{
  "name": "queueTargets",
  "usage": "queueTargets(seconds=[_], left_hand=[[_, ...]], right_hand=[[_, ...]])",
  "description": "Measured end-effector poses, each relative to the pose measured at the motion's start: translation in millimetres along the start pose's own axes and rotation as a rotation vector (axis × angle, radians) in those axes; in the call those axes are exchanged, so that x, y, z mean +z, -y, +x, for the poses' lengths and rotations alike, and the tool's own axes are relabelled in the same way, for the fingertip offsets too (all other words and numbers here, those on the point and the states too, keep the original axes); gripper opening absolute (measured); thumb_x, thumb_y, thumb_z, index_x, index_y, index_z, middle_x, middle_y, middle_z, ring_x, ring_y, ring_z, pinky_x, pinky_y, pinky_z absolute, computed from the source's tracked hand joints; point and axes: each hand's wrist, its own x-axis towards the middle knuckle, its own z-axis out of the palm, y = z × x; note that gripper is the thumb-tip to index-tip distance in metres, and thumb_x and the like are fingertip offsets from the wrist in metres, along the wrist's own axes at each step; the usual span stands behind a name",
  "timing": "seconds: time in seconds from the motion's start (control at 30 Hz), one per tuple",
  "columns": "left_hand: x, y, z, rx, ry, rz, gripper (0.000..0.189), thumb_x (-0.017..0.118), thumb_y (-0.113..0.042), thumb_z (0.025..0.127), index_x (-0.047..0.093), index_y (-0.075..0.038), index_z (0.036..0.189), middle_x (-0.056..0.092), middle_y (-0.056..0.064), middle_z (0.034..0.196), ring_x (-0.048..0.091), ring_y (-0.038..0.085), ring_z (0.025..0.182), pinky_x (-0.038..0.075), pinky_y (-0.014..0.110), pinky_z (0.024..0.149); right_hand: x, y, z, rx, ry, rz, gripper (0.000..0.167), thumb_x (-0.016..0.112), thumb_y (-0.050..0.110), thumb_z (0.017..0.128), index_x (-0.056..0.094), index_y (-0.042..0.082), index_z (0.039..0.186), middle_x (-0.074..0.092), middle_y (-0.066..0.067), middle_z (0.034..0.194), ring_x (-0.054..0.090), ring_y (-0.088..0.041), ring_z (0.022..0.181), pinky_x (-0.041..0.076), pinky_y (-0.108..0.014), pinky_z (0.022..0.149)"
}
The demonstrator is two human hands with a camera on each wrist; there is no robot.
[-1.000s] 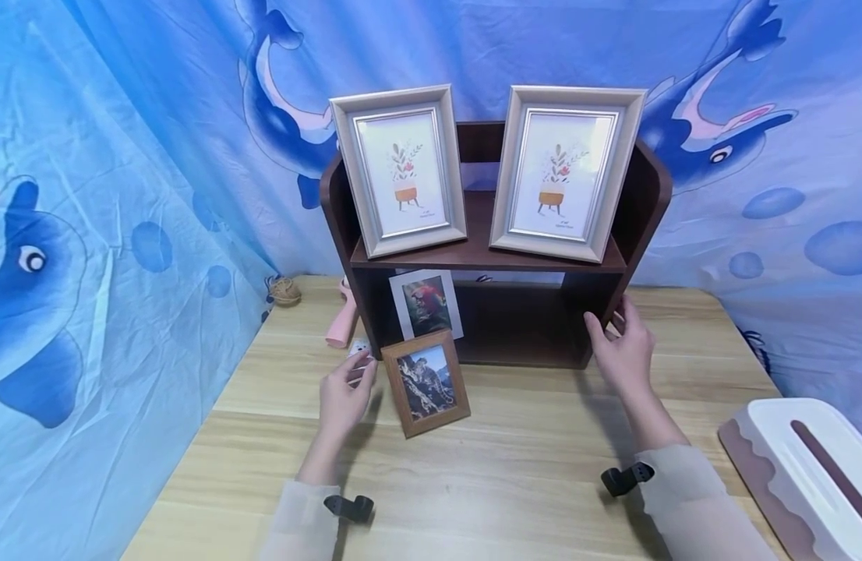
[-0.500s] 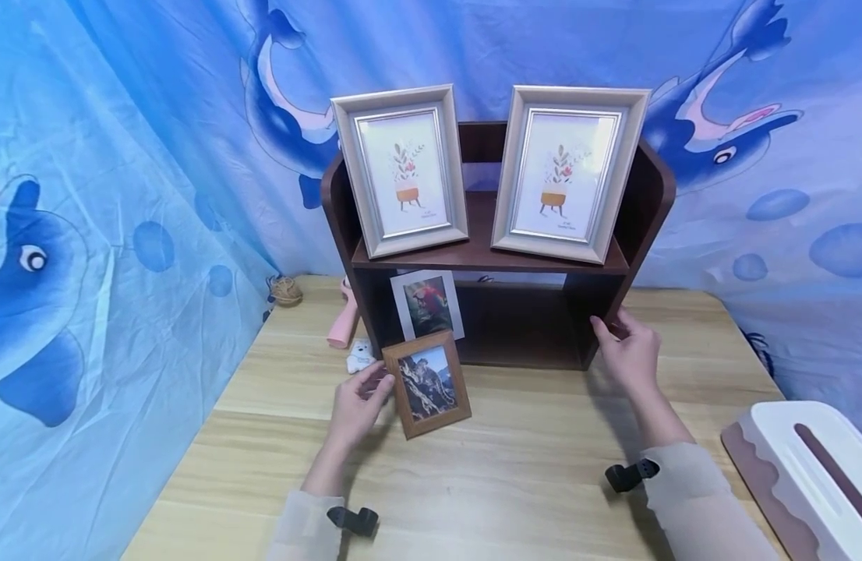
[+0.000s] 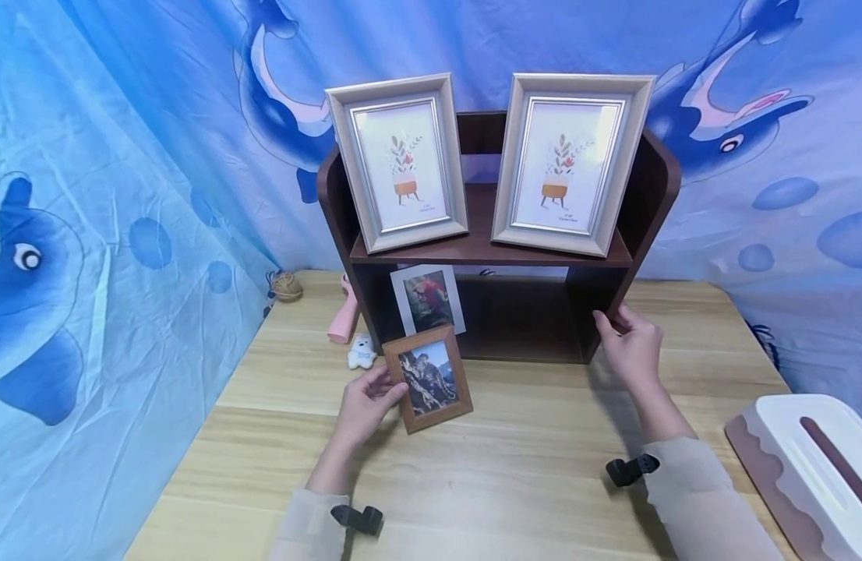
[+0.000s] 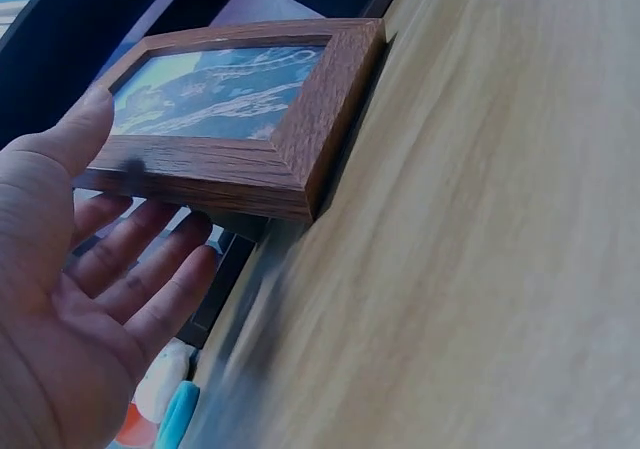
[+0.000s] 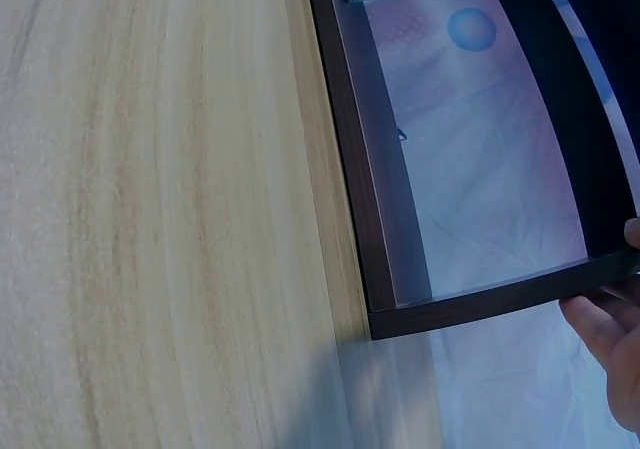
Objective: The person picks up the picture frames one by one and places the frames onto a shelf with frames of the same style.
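Note:
In the head view, my left hand [image 3: 366, 405] is at the left edge of a small brown wooden picture frame [image 3: 411, 425] with a leopard photo. The thumb lies on its front and the fingers are behind it, as the left wrist view also shows. This frame leans back, standing on the table before a dark brown two-tier shelf [image 3: 522, 315]. My right hand [image 3: 634, 351] holds the shelf's right side panel, thumb at its front edge and fingers on its outer side. Within the lower tier, a white picture frame [image 3: 399, 300] with a parrot photo stands partly hidden behind the wooden one.
Two silver-edged picture frames [image 3: 340, 125] with plant pictures stand on the upper tier. Left of the shelf are a white bear figurine [image 3: 362, 353], a pink object [image 3: 344, 318] and a twine ball [image 3: 286, 287]. A white and brown tissue box [image 3: 782, 421] sits at the right.
My left hand has moved right from beside the bear figurine onto the wooden picture frame, uncovering the figurine. The right hand stays at the shelf's side, and the frames have barely moved.

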Motion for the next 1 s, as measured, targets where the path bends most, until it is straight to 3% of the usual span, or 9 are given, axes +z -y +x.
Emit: queueTargets(seconds=[0.33,0.6,1.0], left_hand=[[3.8,-4.7,-0.5,-0.054,0.036,-0.006,0.039,0.085,-0.008,0.081,0.071,0.003,0.116,0.075,0.013,0.094,0.073,0.021,0.083,0.061,0.026,0.075],[4.8,-5.5,0.3,-0.095,0.047,-0.049,0.038,0.08,0.001,0.083,0.067,0.01,0.118,0.075,0.019,0.095,0.074,0.019,0.081,0.061,0.027,0.068],[8.1,-13.5,5.3,-0.111,0.142,-0.061,0.038,0.077,-0.002,0.086,0.067,0.005,0.122,0.075,0.018,0.1,0.076,0.023,0.085,0.062,0.033,0.075]], right_hand=[[-1.0,1.4,0.1,0.005,-0.008,0.011,0.008,0.072,-0.004,0.088,0.073,-0.009,0.095,0.073,-0.028,0.088,0.056,0.025,0.079,0.045,0.001,0.067],[0.6,0.6,-0.9,0.004,-0.01,0.013,0.007,0.073,-0.005,0.088,0.073,-0.009,0.093,0.073,-0.028,0.088,0.055,0.026,0.079,0.045,0.001,0.068],[2.5,3.2,-1.4,0.002,-0.02,0.005,0.005,0.072,-0.005,0.088,0.071,-0.009,0.086,0.072,-0.028,0.085,0.054,0.025,0.078,0.045,0.001,0.067]])
